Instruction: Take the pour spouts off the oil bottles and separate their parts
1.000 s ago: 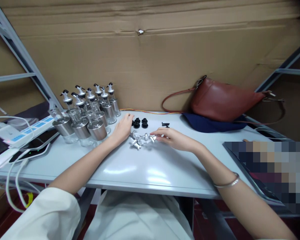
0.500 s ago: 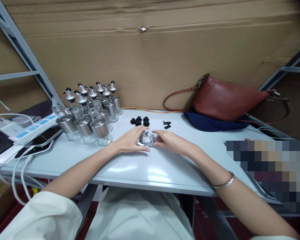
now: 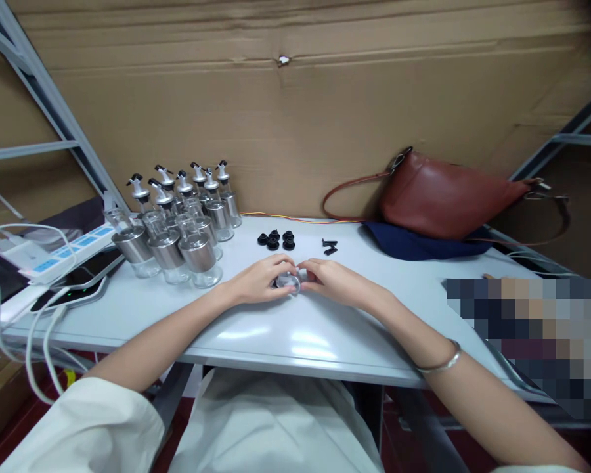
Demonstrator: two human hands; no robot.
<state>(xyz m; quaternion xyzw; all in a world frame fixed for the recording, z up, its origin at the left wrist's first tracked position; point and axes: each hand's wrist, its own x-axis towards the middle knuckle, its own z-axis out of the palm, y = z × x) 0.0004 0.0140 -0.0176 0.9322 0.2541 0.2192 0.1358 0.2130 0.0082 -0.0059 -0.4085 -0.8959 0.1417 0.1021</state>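
- Silvery metal spouts [image 3: 288, 281] lie bunched on the table [image 3: 295, 328], between both hands.
- Left hand [image 3: 256, 281] and right hand [image 3: 335, 281] curl their fingers around them, equally near.

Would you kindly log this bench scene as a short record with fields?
left hand: cupped against the metal spout parts
right hand: closing on the same pile from the other side
black stoppers: behind the hands, untouched
black clips: right of the stoppers
bottles: clustered far left
table: white
brown bag: far right, against the cardboard
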